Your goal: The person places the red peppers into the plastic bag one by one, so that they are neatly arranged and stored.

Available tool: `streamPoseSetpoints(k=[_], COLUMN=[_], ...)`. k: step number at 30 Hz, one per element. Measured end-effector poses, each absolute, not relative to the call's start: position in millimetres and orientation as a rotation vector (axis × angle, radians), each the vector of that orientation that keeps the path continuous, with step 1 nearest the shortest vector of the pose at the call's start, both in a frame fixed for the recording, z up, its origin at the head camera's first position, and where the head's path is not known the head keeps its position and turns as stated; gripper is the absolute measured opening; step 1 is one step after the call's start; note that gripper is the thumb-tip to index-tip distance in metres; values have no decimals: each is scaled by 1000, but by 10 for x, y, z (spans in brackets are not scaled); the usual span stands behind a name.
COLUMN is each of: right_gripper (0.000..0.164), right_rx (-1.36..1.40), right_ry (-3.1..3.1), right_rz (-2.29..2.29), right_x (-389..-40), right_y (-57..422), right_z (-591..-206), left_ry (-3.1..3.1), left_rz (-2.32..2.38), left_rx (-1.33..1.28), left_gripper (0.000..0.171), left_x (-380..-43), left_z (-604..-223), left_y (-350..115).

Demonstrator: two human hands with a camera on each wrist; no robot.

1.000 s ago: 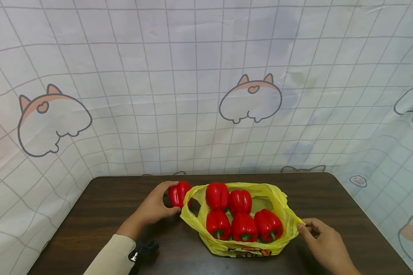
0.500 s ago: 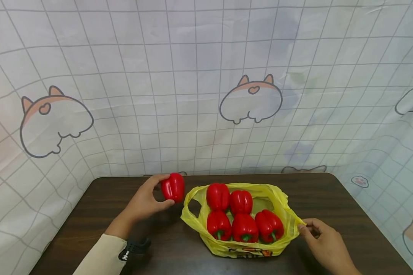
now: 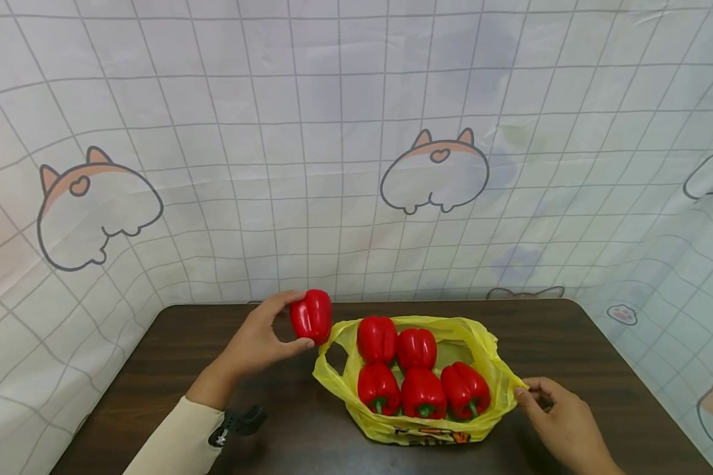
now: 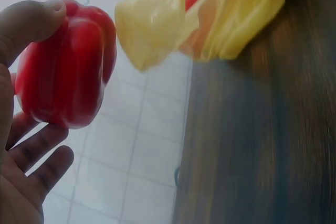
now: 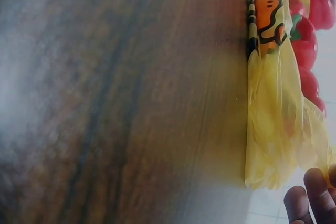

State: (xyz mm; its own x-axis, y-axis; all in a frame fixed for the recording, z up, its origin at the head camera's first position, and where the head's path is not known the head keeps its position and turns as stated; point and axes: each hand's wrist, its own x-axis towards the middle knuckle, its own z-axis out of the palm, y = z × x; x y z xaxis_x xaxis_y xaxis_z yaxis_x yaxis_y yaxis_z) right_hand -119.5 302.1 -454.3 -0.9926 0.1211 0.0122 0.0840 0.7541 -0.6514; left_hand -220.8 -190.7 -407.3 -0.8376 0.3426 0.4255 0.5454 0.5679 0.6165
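Between its thumb and fingers my left hand (image 3: 255,343) grips a red bell pepper (image 3: 311,317), held up off the table just left of the bag. In the left wrist view that bell pepper (image 4: 68,69) has the thumb on its top end and fingertips under the other end. A yellow plastic bag (image 3: 430,437) stands with its mouth spread, and several red bell peppers (image 3: 423,394) lie inside, some with green stems showing. My right hand (image 3: 561,415) pinches the bag's right edge. Part of that pinch is cut off in the right wrist view, where fingertips (image 5: 317,190) show.
A dark wood table (image 3: 297,435) carries the bag. Behind it and at both sides hangs a white gridded cloth (image 3: 309,165) with cartoon animals. The bag's left handle loop (image 3: 333,369) sticks out toward the left hand.
The left hand has lifted the bell pepper from beside the bag's left handle, first up and left, then back right and higher. The right hand and the bag stay put.
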Motion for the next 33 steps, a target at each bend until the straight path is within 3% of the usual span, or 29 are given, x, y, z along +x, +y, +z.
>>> streamPoseSetpoints(k=[25, 33], right_gripper=[45, 44], right_rx=[-166, -164], right_ry=[-2883, -2878], right_rz=[1061, 1066], right_x=[-1207, -1217], right_y=[3004, 3012], right_z=[-4536, -4547], left_ry=[-2513, -2581], left_rz=[-1329, -1205], left_rx=[-1053, -1080], left_gripper=[80, 77], left_x=[-2257, -2242], left_z=[-4008, -3973], left_y=[-1232, -996])
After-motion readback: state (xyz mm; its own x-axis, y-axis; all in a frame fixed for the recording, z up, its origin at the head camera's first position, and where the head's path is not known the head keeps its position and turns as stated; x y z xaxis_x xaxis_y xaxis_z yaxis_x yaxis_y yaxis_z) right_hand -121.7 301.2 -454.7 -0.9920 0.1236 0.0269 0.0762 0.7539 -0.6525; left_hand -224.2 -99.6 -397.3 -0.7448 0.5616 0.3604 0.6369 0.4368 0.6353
